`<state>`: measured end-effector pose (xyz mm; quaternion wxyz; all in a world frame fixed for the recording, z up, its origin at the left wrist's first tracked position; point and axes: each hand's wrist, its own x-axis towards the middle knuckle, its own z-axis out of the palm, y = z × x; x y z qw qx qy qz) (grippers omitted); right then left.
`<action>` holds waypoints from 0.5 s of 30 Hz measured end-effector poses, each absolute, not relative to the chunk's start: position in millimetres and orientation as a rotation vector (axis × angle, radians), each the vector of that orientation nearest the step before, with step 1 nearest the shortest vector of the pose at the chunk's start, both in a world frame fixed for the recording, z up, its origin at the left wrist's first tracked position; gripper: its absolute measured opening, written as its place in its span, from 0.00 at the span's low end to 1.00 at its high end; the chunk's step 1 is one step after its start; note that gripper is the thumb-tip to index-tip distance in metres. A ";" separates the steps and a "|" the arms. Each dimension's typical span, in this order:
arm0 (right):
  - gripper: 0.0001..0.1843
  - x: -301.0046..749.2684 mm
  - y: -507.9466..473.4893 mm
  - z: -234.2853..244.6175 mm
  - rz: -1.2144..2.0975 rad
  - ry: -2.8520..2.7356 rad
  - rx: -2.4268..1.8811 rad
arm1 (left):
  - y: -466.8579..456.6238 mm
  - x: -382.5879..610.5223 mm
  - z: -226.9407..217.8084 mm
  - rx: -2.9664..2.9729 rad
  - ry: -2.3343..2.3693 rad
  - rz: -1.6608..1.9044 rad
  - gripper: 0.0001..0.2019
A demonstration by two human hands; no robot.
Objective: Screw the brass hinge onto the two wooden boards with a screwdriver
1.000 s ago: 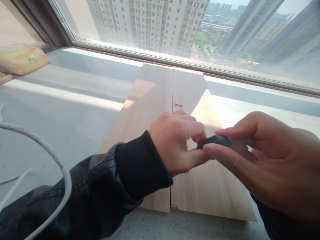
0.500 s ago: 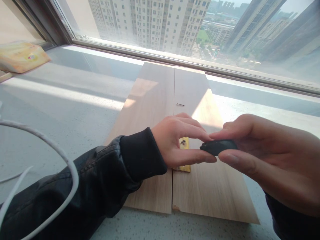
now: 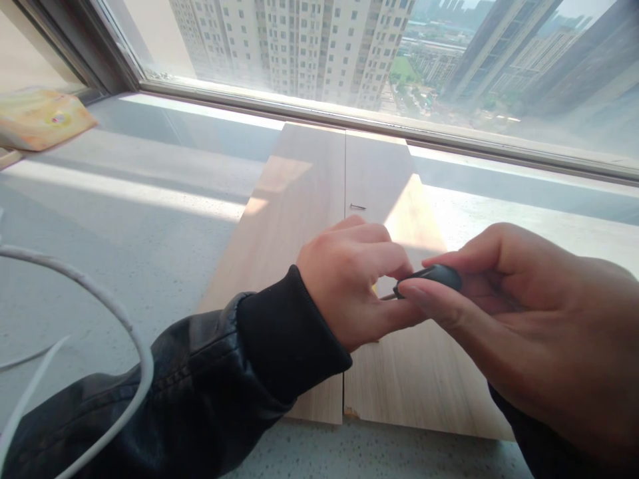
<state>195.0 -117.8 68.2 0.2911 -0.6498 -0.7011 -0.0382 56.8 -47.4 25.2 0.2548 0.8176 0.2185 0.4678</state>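
Observation:
Two pale wooden boards, the left board (image 3: 294, 193) and the right board (image 3: 424, 386), lie side by side on a grey ledge (image 3: 150, 233). My left hand (image 3: 349, 286) rests over their seam with its fingers curled into a pinch; what it pinches is hidden. Only a sliver of a brass-coloured plate (image 3: 374, 287) shows beneath it. My right hand (image 3: 524, 319) grips the black handle of a small screwdriver (image 3: 432, 274). The screwdriver's thin shaft points left into my left fingers. A loose screw (image 3: 357, 207) lies on the right board beyond both hands.
A white cable (image 3: 100, 299) loops across the ledge at the left. A yellow packet (image 3: 40, 120) sits at the far left. A large window (image 3: 349, 53) runs along the back, its frame just behind the boards' far ends.
Half a second ago my left fingers were stretched out, baring the brass plate and a screw in it. Now they have curled back over it, and the screwdriver has moved slightly left and up.

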 end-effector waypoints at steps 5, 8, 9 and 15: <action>0.19 186.2 -124.4 67.2 -0.253 -1.776 -1.867 | -42.8 55.9 25.7 2.193 0.417 1.115 0.08; 0.19 189.3 -123.8 66.9 -0.249 -1.824 -1.808 | -37.8 56.6 23.1 2.200 0.272 1.061 0.05; 0.18 191.8 -122.5 67.4 -0.201 -1.864 -1.761 | -35.9 56.8 22.0 2.207 0.237 1.044 0.05; 0.10 214.1 -113.1 76.4 0.446 -2.083 -1.495 | -25.4 57.3 17.2 2.088 0.122 0.949 0.02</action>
